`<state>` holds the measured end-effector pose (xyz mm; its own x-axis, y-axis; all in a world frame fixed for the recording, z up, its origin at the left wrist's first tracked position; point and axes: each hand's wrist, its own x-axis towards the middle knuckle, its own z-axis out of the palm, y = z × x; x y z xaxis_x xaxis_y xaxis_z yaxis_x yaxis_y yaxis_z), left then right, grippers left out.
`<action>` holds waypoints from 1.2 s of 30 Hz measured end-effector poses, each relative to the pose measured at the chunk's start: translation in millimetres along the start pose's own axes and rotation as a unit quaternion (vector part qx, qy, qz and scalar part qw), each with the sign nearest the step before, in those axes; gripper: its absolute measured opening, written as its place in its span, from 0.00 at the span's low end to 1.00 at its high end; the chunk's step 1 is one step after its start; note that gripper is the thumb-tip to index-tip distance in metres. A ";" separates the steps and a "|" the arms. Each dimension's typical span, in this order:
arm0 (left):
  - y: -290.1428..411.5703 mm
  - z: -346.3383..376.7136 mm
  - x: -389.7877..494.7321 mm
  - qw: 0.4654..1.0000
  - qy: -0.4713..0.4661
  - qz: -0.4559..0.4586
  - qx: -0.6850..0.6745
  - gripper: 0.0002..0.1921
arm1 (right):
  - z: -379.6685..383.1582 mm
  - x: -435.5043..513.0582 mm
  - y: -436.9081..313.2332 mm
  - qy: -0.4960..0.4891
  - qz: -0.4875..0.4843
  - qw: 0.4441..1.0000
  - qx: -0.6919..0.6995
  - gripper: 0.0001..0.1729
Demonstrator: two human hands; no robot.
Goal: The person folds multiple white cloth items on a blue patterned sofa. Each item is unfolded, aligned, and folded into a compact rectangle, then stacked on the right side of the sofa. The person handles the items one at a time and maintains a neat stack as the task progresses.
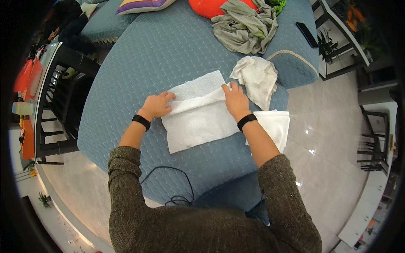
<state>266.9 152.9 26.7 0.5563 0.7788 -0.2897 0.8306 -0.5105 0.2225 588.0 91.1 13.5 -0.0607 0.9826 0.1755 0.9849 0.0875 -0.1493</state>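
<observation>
A white cloth (202,123) lies on the blue quilted sofa cover (133,72), with a raised fold running across it between my hands. My left hand (157,105) pinches the left end of that fold. At its right end, my right hand (236,99) holds the fold with bent fingers. Just beyond my right hand is a crumpled off-white cloth (256,77). Partly behind my right forearm, a folded white cloth (273,128) rests at the sofa's edge. Black bands sit on both of my wrists.
A rumpled grey-green cloth (246,28) lies against a red cushion (207,8). A phone (307,34) rests on the armrest. Close to my body is a black cable (186,177). Someone's legs (74,34) show at upper left, beyond a glass table (47,72).
</observation>
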 end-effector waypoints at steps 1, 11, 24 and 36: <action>-2.4 1.3 -0.6 1.000 0.004 -0.003 -0.002 0.19 | 2.0 7.8 3.9 0.016 -0.021 1.000 0.004 0.12; -49.1 11.6 -5.5 0.855 0.063 -0.063 -0.512 0.08 | -19.4 83.7 32.8 -0.098 0.121 0.906 0.393 0.08; -57.7 53.1 -2.1 0.691 0.101 -0.181 -0.692 0.04 | 36.4 118.7 53.8 -0.222 0.143 0.925 0.272 0.16; -61.2 73.3 2.9 0.618 0.203 -0.169 -0.741 0.05 | 48.1 103.3 19.5 -0.079 0.111 0.943 0.304 0.07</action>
<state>219.6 159.6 -55.9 0.0560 0.9301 -0.3630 -0.2043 0.3666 0.9077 593.1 202.2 -18.1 0.0662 0.9956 -0.0662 0.7045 -0.0937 -0.7035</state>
